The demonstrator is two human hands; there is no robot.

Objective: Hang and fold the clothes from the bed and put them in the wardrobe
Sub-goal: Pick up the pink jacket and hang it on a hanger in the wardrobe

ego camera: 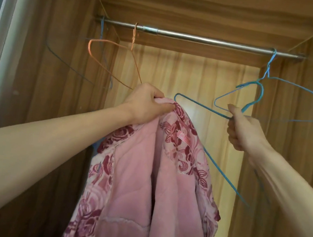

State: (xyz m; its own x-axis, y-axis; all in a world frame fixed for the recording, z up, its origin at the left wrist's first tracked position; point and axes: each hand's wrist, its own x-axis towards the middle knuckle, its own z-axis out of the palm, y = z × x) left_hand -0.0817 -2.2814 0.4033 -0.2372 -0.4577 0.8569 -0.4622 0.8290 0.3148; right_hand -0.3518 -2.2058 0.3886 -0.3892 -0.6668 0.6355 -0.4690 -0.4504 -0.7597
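A pink padded garment point(141, 187) with a dark red flower print hangs in front of the open wardrobe. My left hand point(145, 102) grips its collar from above. My right hand point(245, 129) holds a blue wire hanger point(200, 106) by its neck, its hook curving up above my fingers. One end of this hanger lies beside the collar at my left hand, and its other arm runs down behind the garment's right side. The steel rail point(194, 37) crosses the top of the wardrobe above both hands.
On the rail hang an orange wire hanger point(107, 58), a dark blue hanger point(68, 64) at the far left and a light blue hanger point(306, 104) at the right. Wooden wardrobe walls point(51, 82) close in on both sides.
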